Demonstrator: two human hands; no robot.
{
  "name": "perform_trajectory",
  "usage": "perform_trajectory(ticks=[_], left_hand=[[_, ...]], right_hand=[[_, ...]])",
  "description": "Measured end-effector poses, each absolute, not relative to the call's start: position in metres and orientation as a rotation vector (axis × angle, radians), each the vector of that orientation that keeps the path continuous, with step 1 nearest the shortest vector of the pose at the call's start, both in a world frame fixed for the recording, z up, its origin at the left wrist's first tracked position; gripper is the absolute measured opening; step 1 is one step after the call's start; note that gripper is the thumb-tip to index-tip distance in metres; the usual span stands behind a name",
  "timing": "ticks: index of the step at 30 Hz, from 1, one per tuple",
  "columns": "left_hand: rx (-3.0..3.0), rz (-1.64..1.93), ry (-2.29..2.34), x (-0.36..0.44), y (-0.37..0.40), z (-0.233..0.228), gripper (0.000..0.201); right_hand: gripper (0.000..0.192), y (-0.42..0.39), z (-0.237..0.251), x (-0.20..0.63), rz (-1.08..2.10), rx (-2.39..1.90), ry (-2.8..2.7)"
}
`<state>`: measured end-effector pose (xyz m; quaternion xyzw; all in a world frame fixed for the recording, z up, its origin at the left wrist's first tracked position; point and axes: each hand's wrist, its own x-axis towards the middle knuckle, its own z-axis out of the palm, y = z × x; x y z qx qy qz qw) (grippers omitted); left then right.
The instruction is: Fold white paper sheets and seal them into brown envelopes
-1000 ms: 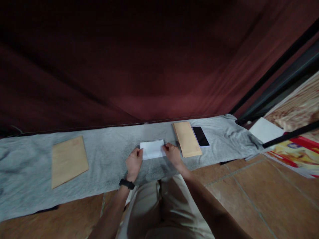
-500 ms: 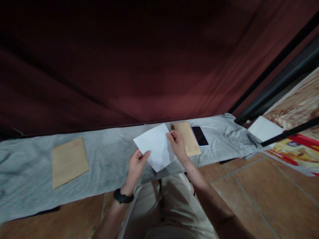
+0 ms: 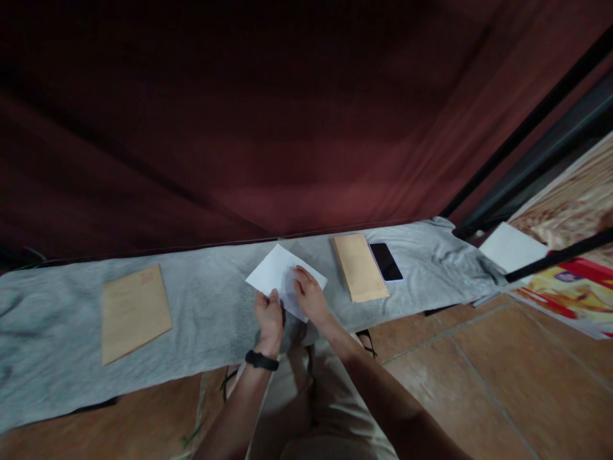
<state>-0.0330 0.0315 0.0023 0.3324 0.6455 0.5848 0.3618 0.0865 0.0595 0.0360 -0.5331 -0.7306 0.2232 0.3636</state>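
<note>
Both of our hands are down on a white sheet of paper (image 3: 276,273) that lies turned like a diamond on the grey cloth (image 3: 215,319). Our left hand (image 3: 269,315), with a black watch (image 3: 261,361) at the wrist, pinches the paper's near-left edge between thumb and fingers. Our right hand (image 3: 310,296) lies flat across the sheet with its fingers spread open, pressing it onto the cloth. We have the two hands close together, nearly side by side, and the sheet's far corner sticks out beyond them.

We see a brown envelope (image 3: 359,275) lying lengthwise on the cloth, to the right of the paper and apart from it. Just beside it on its right lies a dark smartphone (image 3: 385,261), screen up. Well off to the left lies a second brown envelope (image 3: 135,312), flat and slightly skewed.

Our cloth runs as a long strip across a reddish tiled floor (image 3: 479,377), with a dark red curtain (image 3: 268,128) hanging behind it. Our lap, in light trousers (image 3: 330,409), fills the near foreground. At the far right, off the cloth, rests another white sheet (image 3: 510,248) next to colourful printed material (image 3: 569,294).
</note>
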Motion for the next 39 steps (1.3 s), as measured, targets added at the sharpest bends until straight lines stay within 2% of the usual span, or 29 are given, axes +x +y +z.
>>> perform_trajectory(ticks=[10, 15, 20, 22, 26, 32, 39], left_hand=[[0.564, 1.480, 1.506, -0.003, 0.001, -0.002, 0.013], [0.562, 1.339, 1.437, -0.026, -0.039, 0.008, 0.023], [1.036, 1.254, 1.593, -0.034, -0.050, 0.023, 0.035], [1.328, 1.281, 1.617, -0.029, -0.031, 0.026, 0.040], [1.782, 1.026, 1.682, -0.022, 0.025, 0.017, 0.052], [2.137, 0.601, 1.849, -0.035, 0.063, -0.002, 0.060], [2.284, 0.538, 1.993, -0.053, 0.056, -0.006, 0.059]], right_hand=[[0.041, 0.054, 0.010, 0.073, 0.467, -1.412, -2.298], [0.046, 0.046, 0.004, 0.076, 0.398, -1.429, -2.372], [0.052, 0.043, 0.002, 0.077, 0.378, -1.410, -2.459], [0.057, 0.042, 0.002, 0.077, 0.345, -1.391, -2.514], [0.066, 0.040, 0.001, 0.078, 0.235, -1.372, -2.592], [0.059, 0.038, -0.006, 0.076, 0.136, -1.447, -2.488], [0.053, 0.037, -0.021, 0.084, 0.055, -1.512, -2.267]])
